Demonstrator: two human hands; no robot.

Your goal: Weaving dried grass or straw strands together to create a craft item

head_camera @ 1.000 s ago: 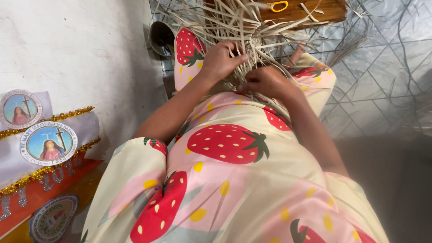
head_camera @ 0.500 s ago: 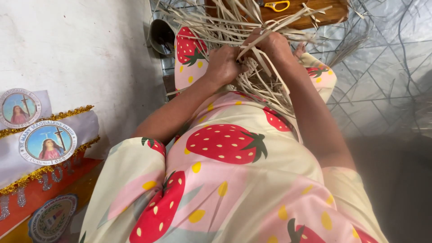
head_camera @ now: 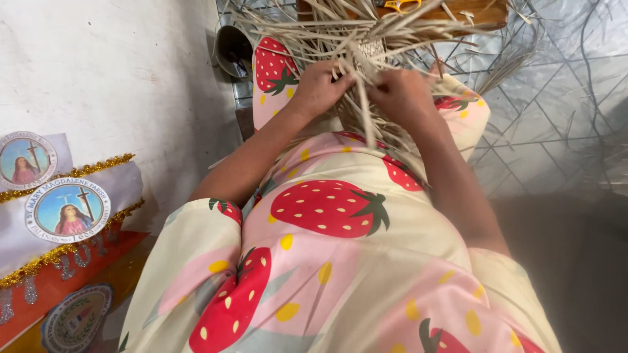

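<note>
Both hands work at a bundle of pale straw strips (head_camera: 366,39) held over the person's lap. The left hand (head_camera: 322,88) has its grip closed narrow on a few strips at the near side of the bundle, and the right hand (head_camera: 402,91) sits just beside it, fingers pinched on neighbouring strips, so the two grips almost touch. Between and just beyond the grips lies a small patch of tight weave (head_camera: 371,49), which looks like the finished part. Judging by how it lies, only a little is woven: most strips fan out loose above and to both sides of the grips, and several hang down below them over the strawberry-print dress (head_camera: 327,209). Beyond the grips stands a wooden board (head_camera: 484,12) with orange-handled scissors (head_camera: 400,5) on it, untouched. Left of the grips is a white wall (head_camera: 118,72).
</note>
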